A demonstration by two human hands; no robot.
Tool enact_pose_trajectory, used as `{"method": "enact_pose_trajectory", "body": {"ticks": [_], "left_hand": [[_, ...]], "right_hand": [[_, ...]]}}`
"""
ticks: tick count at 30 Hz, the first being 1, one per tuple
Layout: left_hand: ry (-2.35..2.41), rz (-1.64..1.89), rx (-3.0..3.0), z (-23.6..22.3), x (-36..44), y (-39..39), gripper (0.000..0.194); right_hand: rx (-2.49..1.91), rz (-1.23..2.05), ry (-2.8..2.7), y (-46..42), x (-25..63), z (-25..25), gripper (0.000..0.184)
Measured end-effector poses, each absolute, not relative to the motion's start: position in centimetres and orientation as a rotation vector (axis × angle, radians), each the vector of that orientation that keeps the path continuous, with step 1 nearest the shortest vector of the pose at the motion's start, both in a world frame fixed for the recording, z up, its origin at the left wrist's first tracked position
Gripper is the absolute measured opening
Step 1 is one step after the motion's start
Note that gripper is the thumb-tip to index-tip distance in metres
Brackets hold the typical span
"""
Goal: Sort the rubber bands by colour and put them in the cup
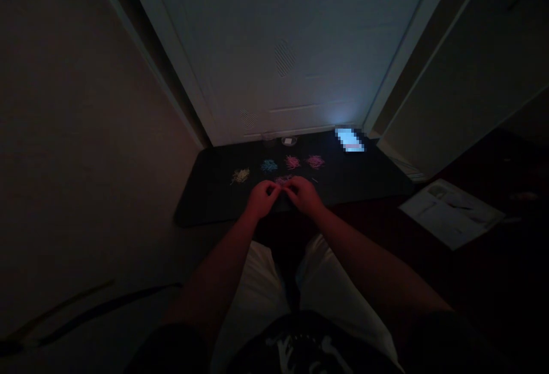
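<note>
My left hand [261, 198] and my right hand [304, 195] meet at the near side of a dark board [206, 197], fingertips pinched close together. Whatever is between their fingers is too small and dark to make out. Just beyond the fingertips lies a pile of thin purple pieces [283, 180], partly hidden by the hands. Farther back are a blue pile [269, 165], a pink pile [292, 162] and a second pink pile [315, 161] of similar thin pieces. A yellowish pile [241, 175] sits to the left. One loose piece [314, 180] lies right of my right hand.
A glowing, blurred-out screen [349, 139] lies at the board's back right. A round clear lid or dish [289, 141] with a white square stands at the back edge. Behind rises a pale door [240, 48]. A printed sheet [450, 213] is on the floor at right.
</note>
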State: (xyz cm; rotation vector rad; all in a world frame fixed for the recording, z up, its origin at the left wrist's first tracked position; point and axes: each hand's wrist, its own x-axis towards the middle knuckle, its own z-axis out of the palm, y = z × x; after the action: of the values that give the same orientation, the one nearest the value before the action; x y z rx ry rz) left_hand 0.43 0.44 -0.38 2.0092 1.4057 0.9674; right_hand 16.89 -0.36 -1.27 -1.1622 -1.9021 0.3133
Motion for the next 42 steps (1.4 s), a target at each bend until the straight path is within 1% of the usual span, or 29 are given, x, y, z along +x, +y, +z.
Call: {"method": "enact_pose_trajectory", "body": {"ticks": [6, 10, 14, 17, 18, 19, 22, 23, 31, 35, 39, 42], "left_hand": [[1.419, 0.988, 1.973, -0.24, 0.41, 0.45, 0.019], [1.441, 1.034, 1.928, -0.23, 0.19, 0.5, 0.02], [1.425, 1.043, 1.924, -0.38, 0.04, 0.56, 0.021], [1.397, 1.031, 1.933, -0.55, 0.06, 0.57, 0.02], [1.388, 1.023, 1.936, -0.59, 0.08, 0.57, 0.02], [1.383, 1.013, 1.939, -0.61, 0.11, 0.56, 0.02], [1.385, 0.986, 1.949, -0.6, 0.18, 0.52, 0.02], [1.389, 0.979, 1.954, -0.57, 0.2, 0.51, 0.02], [1.348, 1.009, 1.929, -0.26, 0.24, 0.2, 0.017], [1.235, 1.0, 1.915, 0.06, 0.36, -0.16, 0.029], [1.289, 0.958, 1.926, 0.14, 0.46, -0.23, 0.019], [1.329, 0.936, 1.923, 0.09, 0.45, -0.15, 0.019]], "right_hand": [[-1.172, 0.32, -1.86, -0.36, 16.91, -1.01, 0.008], [-1.22, 0.365, -1.716, -0.35, 17.13, -0.96, 0.01], [-1.201, 0.429, -1.691, -0.43, 17.14, -1.2, 0.007], [-1.105, 0.47, -1.795, -0.41, 17.02, -1.44, 0.026], [-1.077, 0.459, -1.832, -0.36, 17.0, -1.5, 0.028], [-1.059, 0.439, -1.864, -0.3, 17.0, -1.56, 0.024], [-1.061, 0.38, -1.909, -0.06, 17.09, -1.65, 0.006], [-1.077, 0.369, -1.912, 0.0, 17.12, -1.66, 0.005], [-1.123, 0.353, -1.884, -0.17, 17.14, -1.42, 0.007], [-1.131, 0.349, -1.9, -0.17, 17.11, -1.47, 0.007], [-1.133, 0.351, -1.946, -0.17, 17.08, -1.51, 0.007], [-1.143, 0.328, -1.959, -0.23, 17.08, -1.49, 0.007]]}}
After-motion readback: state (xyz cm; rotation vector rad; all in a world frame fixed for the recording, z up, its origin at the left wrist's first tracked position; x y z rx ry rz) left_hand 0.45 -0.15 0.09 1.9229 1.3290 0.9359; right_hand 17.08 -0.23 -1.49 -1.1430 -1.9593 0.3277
